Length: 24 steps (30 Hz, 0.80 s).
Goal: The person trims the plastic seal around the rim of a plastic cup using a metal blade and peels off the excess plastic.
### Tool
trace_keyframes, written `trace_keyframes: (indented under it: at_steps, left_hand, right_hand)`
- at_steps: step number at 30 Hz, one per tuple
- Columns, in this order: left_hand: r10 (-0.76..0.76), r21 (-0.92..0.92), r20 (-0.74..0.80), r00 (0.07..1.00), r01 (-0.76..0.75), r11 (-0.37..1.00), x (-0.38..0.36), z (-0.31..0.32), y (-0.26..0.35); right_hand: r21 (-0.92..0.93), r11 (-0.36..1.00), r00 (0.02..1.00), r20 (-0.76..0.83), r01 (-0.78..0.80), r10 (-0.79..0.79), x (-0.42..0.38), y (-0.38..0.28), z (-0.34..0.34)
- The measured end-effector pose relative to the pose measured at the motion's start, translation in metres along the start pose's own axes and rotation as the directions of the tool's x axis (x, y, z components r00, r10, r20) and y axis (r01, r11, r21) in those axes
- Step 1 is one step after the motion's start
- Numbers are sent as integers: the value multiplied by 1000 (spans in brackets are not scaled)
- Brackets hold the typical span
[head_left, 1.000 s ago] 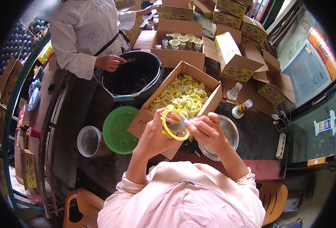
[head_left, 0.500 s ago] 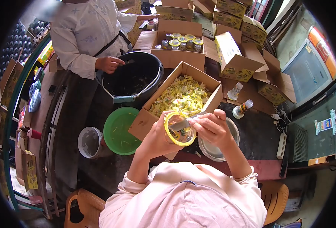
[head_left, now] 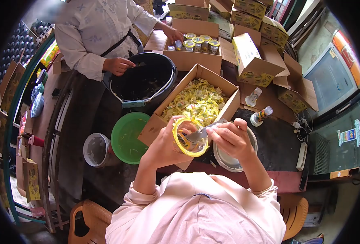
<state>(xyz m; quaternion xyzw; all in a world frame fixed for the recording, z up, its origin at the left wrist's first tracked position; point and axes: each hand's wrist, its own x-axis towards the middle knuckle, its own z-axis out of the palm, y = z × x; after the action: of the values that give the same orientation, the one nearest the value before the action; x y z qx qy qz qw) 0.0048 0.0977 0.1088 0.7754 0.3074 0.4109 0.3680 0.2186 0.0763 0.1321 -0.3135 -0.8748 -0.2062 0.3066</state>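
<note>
1. Surface: dark worktable [head_left: 277, 142], crowded w/ printed cartons; co-worker in white stands at far side by black bucket [head_left: 141, 83].
2. Left hand [head_left: 163, 144]: fingers wrapped round yellow-rimmed jar [head_left: 189, 136], held above table's near edge.
3. Right hand [head_left: 230, 140]: fingers pinched on metal blade [head_left: 202, 132], tip at jar mouth.
4. Nearby: open box of yellow wrappers [head_left: 196, 101] just behind the jar; steel bowl [head_left: 233, 156] under right hand; green basin [head_left: 127, 138] to the left.
</note>
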Motion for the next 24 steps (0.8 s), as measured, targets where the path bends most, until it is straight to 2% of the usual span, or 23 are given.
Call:
trace_keyframes:
  at_steps: [2,5,9,14,16,20,24]
  left_hand:
    - [-6,-85,-13,1000,5,996,-2,5,-3]
    - [-1,-83,38,999,4,997,-2,4,1]
    - [34,-102,28,999,-31,994,-1,8,0]
    - [72,-140,42,997,-65,988,6,2,1]
    - [31,-128,79,996,-21,992,8,-1,2]
    - [30,-107,66,997,-23,994,12,1,3]
    - [49,-39,41,998,-47,998,14,-1,5]
  right_hand:
    - [-7,1000,1000,-12,2,-2,-1,-1,1]
    - [-1,1000,999,-36,-4,4,-2,-3,4]
    - [29,999,998,-66,-16,18,1,-3,2]
    - [-38,999,998,-69,-6,4,-1,2,-8]
    - [-54,999,998,-58,-1,-2,0,2,-13]
    - [-77,997,1000,22,0,1,-3,2,-14]
    - [-68,997,998,-46,-47,44,-2,5,-11]
